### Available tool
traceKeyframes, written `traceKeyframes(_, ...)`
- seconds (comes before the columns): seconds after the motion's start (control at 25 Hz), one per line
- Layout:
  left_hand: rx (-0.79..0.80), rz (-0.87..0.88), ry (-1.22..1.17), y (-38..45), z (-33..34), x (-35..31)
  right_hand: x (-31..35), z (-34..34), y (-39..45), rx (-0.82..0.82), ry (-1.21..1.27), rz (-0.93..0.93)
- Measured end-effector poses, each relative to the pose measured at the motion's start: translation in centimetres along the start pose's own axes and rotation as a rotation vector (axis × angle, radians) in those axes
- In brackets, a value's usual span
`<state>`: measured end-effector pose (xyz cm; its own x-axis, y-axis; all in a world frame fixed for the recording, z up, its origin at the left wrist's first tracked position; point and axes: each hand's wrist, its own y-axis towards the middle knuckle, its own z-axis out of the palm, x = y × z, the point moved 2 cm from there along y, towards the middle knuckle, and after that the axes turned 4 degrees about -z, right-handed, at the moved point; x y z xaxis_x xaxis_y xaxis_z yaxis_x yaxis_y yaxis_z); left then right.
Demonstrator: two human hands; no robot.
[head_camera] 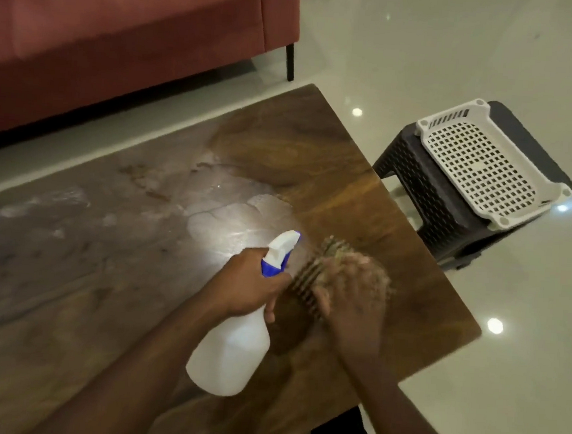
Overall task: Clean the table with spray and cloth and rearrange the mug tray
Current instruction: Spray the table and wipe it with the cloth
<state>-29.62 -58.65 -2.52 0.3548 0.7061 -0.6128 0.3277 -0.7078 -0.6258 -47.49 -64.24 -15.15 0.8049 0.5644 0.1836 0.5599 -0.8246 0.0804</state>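
Near the right end of the wooden table (334, 145), a striped cloth (311, 273) is pressed flat on the surface under the right hand (357, 291). That hand is blurred, which suggests a wiping stroke; whether its fingers are spread or curled over the cloth cannot be told. Just beside the cloth, on its left, a white spray bottle (229, 352) with a blue collar is gripped around the neck by the left hand (248, 285), fingers closed about it near the trigger. The bottle is carried tilted above the tabletop, its nozzle aimed forward over the wood, probably so that more liquid can be laid ahead of the cloth without a change of grip.

Further out, to the left and ahead of the hands, the tabletop is covered by pale, cloudy smears, judged to be sprayed liquid or residue not yet wiped. The wood at the far right corner looks darker and cleaner.

Beyond the table's right edge, well apart from the hands, a white perforated tray (487, 164) is set on a dark stool (426, 200); it appears to have been placed there to leave the table free for cleaning. No mugs are visible. A pink sofa (120, 49) stands behind the table.
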Motion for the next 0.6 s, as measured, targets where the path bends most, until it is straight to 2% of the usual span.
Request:
traceKeyframes(0.08,-0.054,-0.035,0.010,0.1,-1.7,1.4,2.3,0.9,-1.2,0.039,-0.001,-0.326)
traceKeyframes(0.12,-0.068,-0.047,0.005,0.2,-2.3,2.1,1.5,0.5,-1.3,0.059,-0.004,-0.378)
traceKeyframes(0.16,-0.089,-0.066,-0.016,0.2,-3.4,2.9,0.6,0.2,-0.2,0.034,-0.008,-0.361)
traceKeyframes(0.24,-0.115,-0.111,-0.076,0.3,-5.3,4.6,0.3,0.3,4.1,-0.022,-0.044,-0.155)
traceKeyframes(0.32,-0.126,-0.133,-0.106,0.7,-6.6,6.0,3.0,1.4,10.3,-0.003,-0.041,0.035)
traceKeyframes(0.36,-0.135,-0.139,-0.106,0.9,-7.0,6.7,5.6,1.9,12.3,-0.006,-0.018,0.029)
traceKeyframes(0.4,-0.150,-0.143,-0.111,1.1,-7.4,7.2,8.3,2.6,13.1,0.002,0.023,-0.058)
traceKeyframes(0.48,-0.194,-0.158,-0.145,1.7,-8.4,7.3,11.2,3.9,10.9,0.072,0.025,-0.383)
traceKeyframes(0.56,-0.188,-0.183,-0.202,2.6,-10.0,6.9,9.1,3.1,10.2,0.150,-0.031,-0.653)
traceKeyframes(0.6,-0.176,-0.199,-0.224,3.3,-11.1,6.8,7.8,2.9,12.1,0.130,-0.048,-0.667)
